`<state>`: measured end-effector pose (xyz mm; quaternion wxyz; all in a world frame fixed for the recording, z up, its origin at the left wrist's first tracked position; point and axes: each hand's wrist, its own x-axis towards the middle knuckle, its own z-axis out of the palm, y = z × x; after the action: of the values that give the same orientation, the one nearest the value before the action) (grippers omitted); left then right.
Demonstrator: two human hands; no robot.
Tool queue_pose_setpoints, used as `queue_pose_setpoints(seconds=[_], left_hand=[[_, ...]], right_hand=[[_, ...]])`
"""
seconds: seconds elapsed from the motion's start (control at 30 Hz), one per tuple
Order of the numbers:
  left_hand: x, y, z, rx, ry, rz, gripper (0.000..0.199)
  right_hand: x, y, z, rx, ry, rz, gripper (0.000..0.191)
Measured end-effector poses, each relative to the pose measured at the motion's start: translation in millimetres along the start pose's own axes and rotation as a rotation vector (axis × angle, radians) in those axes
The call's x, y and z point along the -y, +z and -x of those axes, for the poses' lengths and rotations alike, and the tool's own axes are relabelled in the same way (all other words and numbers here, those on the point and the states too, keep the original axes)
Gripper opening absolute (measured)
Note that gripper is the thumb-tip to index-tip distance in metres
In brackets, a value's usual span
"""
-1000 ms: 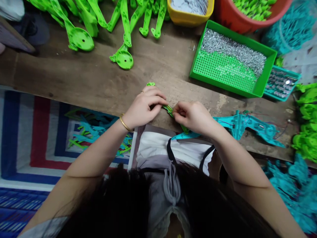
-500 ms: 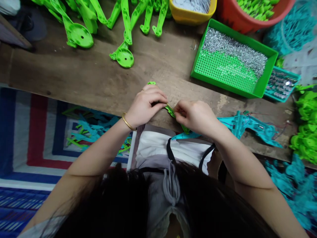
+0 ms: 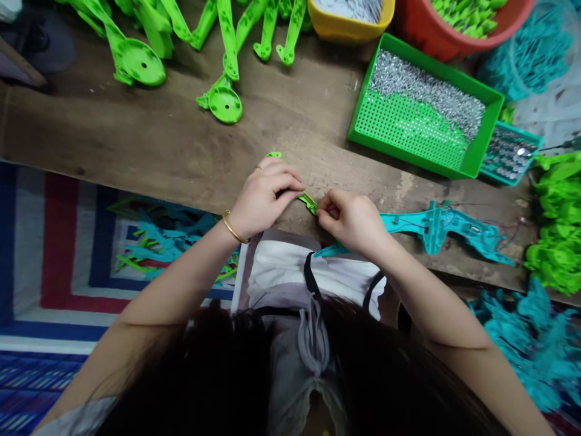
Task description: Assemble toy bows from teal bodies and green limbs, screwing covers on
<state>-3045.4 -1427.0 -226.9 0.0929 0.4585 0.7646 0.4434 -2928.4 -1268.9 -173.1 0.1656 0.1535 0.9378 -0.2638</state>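
Between my two hands is a slim green plastic part [image 3: 309, 203], held just over the front edge of the wooden table. My left hand [image 3: 271, 197] is closed on it, thumb against fingers, and covers much of its length; a green end pokes out above the knuckles. At the other end, my right hand [image 3: 351, 219] pinches with thumb and curled forefinger; a tiny item there, if any, is hidden. A turquoise plastic piece with thin wires [image 3: 436, 227] lies just right of my right hand, its left part passing behind that hand.
A green basket [image 3: 411, 158] of small metal pieces, a turquoise tray [image 3: 508, 177], a yellow container [image 3: 349, 29] and a red bucket [image 3: 520, 21] stand at the back right. Green parts [image 3: 227, 106] lie at the back left. Below the table's left edge are turquoise and green parts [image 3: 158, 236].
The right hand has tilted and closed in slightly toward the green part's end, and less green shows beneath it. The left hand keeps its hold. The whole view has shifted a little.
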Motion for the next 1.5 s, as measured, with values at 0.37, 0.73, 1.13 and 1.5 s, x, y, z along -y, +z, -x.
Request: queue_pose_setpoints(seconds=[0.37,0.73,1.13,1.5], left_hand=[[-2.3,5.5,5.9,-0.046,-0.031,-0.029,0.015],[-0.9,7.6,6.0,-0.07,-0.008,-0.023,0.015],[-2.5,-3.6,4.2,-0.002,0.015,-0.098,0.015],[-33.7,19.5,35.3,0.032,0.236,-0.352,0.028]], right_hand=[[7.0,-8.0,-5.4,0.1,0.092,0.101,0.011],[1.0,-18.3,-8.3,0.257,0.014,0.068,0.018],[1.1,-10.2,11.6,0.015,-0.035,0.148,0.02],[-19.1,26.1,38.1,-0.214,-0.419,0.435,0.034]])
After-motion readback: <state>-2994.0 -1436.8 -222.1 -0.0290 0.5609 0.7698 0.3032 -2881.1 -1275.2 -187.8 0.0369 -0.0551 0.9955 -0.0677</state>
